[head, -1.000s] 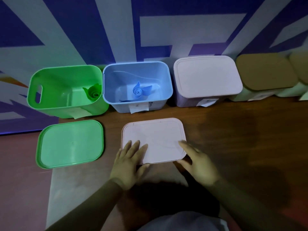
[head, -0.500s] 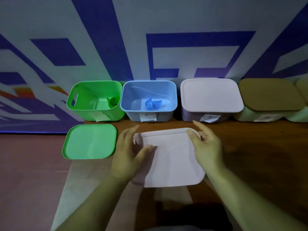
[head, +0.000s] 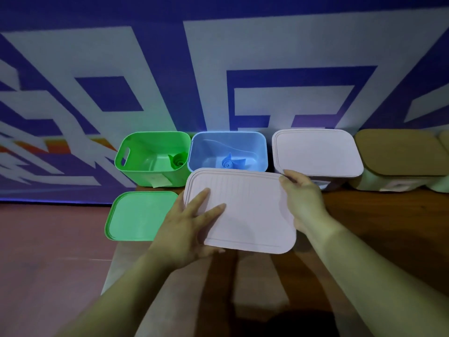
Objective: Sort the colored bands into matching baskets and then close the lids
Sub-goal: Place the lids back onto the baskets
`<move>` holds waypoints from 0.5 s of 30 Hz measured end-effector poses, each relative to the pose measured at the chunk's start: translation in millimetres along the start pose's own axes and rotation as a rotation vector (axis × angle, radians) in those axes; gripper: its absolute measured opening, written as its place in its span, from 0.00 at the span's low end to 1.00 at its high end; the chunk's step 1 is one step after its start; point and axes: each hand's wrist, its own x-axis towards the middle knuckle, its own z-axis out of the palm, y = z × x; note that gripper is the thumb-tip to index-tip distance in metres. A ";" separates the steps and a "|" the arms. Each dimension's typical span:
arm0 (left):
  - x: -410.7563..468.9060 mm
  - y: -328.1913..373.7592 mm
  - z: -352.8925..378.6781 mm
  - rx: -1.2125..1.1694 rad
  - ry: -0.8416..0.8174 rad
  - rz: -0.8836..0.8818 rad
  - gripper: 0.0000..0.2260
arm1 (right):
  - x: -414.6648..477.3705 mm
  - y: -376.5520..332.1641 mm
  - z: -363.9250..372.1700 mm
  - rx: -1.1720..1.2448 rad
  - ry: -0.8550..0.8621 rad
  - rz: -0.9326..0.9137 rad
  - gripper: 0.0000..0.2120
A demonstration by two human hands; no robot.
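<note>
A pale pink lid point(head: 250, 210) is lifted off the table and held tilted just in front of the open blue basket point(head: 260, 152). My left hand point(head: 189, 224) grips its left edge, fingers on top and thumb under. My right hand point(head: 303, 200) grips its right edge. A rolled blue band point(head: 228, 163) lies in the blue basket. The open green basket point(head: 136, 154) to the left holds a rolled green band point(head: 179, 160). A green lid point(head: 138, 215) lies flat on the table in front of it.
Right of the blue basket stands a pink basket point(head: 315, 152) with its lid on, then a pale basket with a tan lid point(head: 398, 152). The baskets line up against a blue and white wall banner. The brown table point(head: 388, 220) stretches to the right.
Both hands have raised the pink lid off the table and carried it forward toward the blue basket. The camera has come closer to the baskets.
</note>
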 end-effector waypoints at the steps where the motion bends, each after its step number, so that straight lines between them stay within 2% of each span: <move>1: 3.5 -4.2 -0.9 -0.005 0.002 -0.013 0.42 | 0.3 -5.3 2.7 -0.070 -0.009 -0.038 0.17; 3: 10.0 -12.1 -2.6 -0.035 0.007 -0.053 0.42 | -2.5 -14.0 6.4 -0.264 -0.085 -0.150 0.24; 7: 25.0 -29.8 -4.0 -0.097 0.033 -0.097 0.42 | -10.5 -22.2 13.5 -0.693 -0.374 -0.381 0.42; 11: 44.6 -50.8 -1.8 -0.098 0.013 -0.104 0.43 | 0.3 -28.1 18.1 -0.978 -0.571 -0.431 0.55; 15: 72.8 -71.7 0.8 -0.085 0.006 -0.070 0.44 | 19.3 -34.6 26.4 -1.214 -0.659 -0.431 0.57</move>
